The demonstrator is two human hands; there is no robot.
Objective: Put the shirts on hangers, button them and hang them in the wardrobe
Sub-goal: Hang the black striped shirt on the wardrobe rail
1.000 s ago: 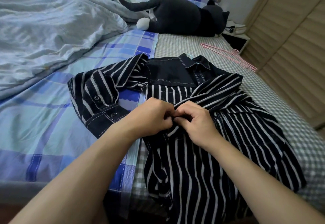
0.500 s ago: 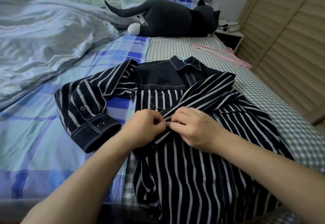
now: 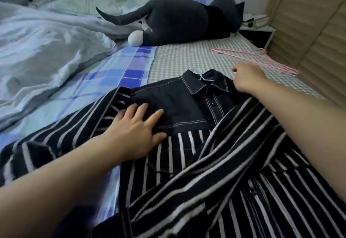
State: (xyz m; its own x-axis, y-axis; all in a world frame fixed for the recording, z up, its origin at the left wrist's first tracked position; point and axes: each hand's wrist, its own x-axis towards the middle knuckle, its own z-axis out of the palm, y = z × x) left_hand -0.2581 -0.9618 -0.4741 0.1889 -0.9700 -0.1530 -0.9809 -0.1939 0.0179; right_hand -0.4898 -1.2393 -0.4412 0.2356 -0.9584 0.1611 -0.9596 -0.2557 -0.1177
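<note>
A black shirt with white stripes and a plain dark yoke [image 3: 179, 106] lies front-up on the bed. A light blue hanger hook [image 3: 201, 75] sticks out of its collar. My left hand [image 3: 134, 131] rests flat with spread fingers on the shirt's left chest and shoulder. My right hand [image 3: 245, 78] is at the shirt's right shoulder beside the collar, fingers bent down at the fabric edge; whether they hold cloth is hidden. One striped sleeve lies across the shirt's front.
Pink hangers [image 3: 262, 60] lie on the checked sheet [image 3: 187, 58] near the louvred wardrobe door [image 3: 309, 41] at the right. A dark plush cat [image 3: 179, 20] lies across the far bed. A grey duvet [image 3: 46, 50] is heaped on the left.
Both hands have left the button placket at the shirt's middle. The left moved up onto the left chest, the right reached to the right shoulder. The camera has come closer.
</note>
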